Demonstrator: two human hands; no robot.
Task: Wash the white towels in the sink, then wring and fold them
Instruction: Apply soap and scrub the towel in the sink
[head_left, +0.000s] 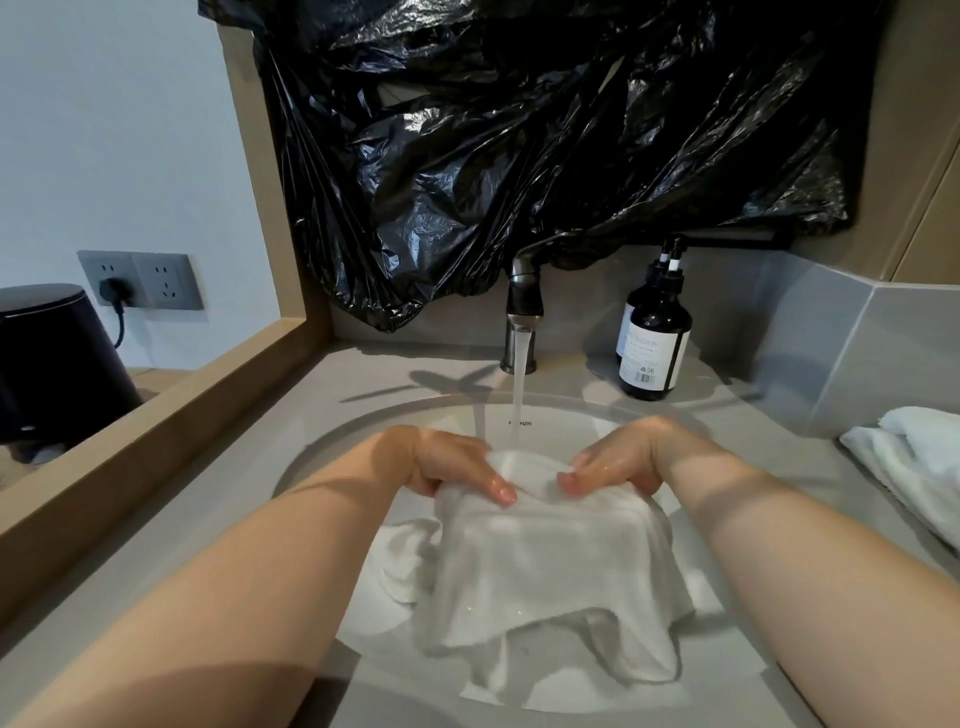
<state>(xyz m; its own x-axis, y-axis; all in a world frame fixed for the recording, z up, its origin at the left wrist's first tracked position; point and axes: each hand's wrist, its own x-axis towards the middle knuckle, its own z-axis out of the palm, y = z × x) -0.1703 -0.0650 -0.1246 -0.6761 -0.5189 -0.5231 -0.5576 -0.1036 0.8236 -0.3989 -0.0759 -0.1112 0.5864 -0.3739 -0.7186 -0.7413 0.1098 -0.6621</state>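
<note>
Under the running tap (523, 312), left hand (452, 465) and right hand (618, 462) pinch a white towel's (550, 561) top edge in the sink (322, 457): washing apparently underway, wringing and folding undone, spare towels (914, 467) on the surface (218, 493).

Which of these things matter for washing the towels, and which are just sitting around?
For the job: wet towel, held by left hand and right hand; sink; running tap; towel pile.
Lying about: pump bottles; black plastic; wall socket; black container.

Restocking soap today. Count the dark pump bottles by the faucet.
2. One dark pump bottle stands on the counter right of the faucet; the second bottle stands close behind it, mostly hidden, only its pump and left edge showing.
</note>
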